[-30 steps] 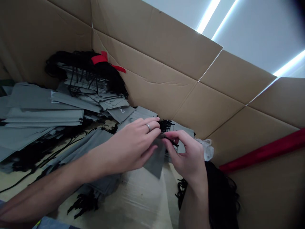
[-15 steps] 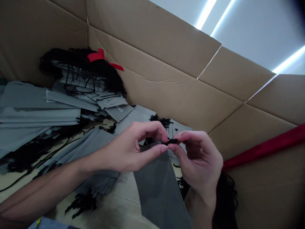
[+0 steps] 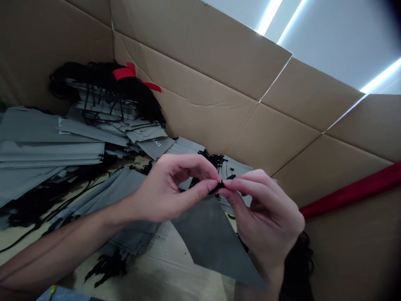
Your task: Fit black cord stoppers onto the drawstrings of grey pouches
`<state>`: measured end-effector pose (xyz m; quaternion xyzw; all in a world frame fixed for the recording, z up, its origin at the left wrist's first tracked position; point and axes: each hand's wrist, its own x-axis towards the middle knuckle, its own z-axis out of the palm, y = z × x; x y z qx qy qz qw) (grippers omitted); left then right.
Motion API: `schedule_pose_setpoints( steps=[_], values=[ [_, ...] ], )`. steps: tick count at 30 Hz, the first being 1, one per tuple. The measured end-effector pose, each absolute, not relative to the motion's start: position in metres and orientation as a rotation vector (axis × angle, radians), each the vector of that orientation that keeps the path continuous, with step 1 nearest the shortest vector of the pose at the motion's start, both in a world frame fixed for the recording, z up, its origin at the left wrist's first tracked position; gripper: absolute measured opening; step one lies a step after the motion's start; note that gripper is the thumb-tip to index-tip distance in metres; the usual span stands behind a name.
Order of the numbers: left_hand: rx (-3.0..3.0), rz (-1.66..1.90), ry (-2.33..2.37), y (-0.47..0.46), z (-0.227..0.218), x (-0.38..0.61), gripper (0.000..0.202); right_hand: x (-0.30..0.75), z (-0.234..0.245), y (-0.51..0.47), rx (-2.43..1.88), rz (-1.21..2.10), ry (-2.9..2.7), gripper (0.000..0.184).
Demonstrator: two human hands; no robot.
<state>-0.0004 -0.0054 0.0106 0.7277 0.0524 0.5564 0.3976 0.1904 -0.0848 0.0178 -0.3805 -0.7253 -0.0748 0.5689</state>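
Between my two hands is a short black cord (image 3: 216,188), pinched from both sides. My left hand (image 3: 175,188) grips it between thumb and forefinger, and my right hand (image 3: 266,213) pinches the cord's other part, fingertips nearly touching the left ones. A grey fabric pouch (image 3: 213,238) hangs below the cord, tilted toward the lower right, its lower corner near my right wrist. The fingers cover most of the cord, so any knot in it cannot be made out.
Stacks of grey pouches (image 3: 50,152) with black cords lie at left. Behind them rests a bundle of black cords (image 3: 140,98) with a red strip (image 3: 124,73). Cardboard walls (image 3: 200,79) rise behind; a dark red band (image 3: 351,190) runs along the right. More pouches (image 3: 128,188) lie under my left forearm.
The hanging pouch has swung, its lower end moving right and up. My right hand has shifted slightly right and turned, while both hands keep pinching the cord.
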Motion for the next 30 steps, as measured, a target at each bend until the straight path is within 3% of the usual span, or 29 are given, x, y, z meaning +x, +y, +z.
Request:
schedule_pose_setpoints(
  steps=[11, 21, 30],
  values=[
    [2.302, 1.540, 0.092, -0.001, 0.010, -0.011, 0.006, 0.193, 0.016, -0.089, -0.897, -0.016, -1.690, 0.028],
    [2.559, 1.620, -0.021, 0.002, 0.003, -0.019, 0.025, 0.195, 0.017, -0.089, -0.902, 0.043, -1.774, 0.032],
    [2.725, 1.653, 0.019, 0.001, 0.006, -0.027, 0.018, 0.193, 0.017, -0.088, -0.908, 0.041, -1.803, 0.026]
  ],
)
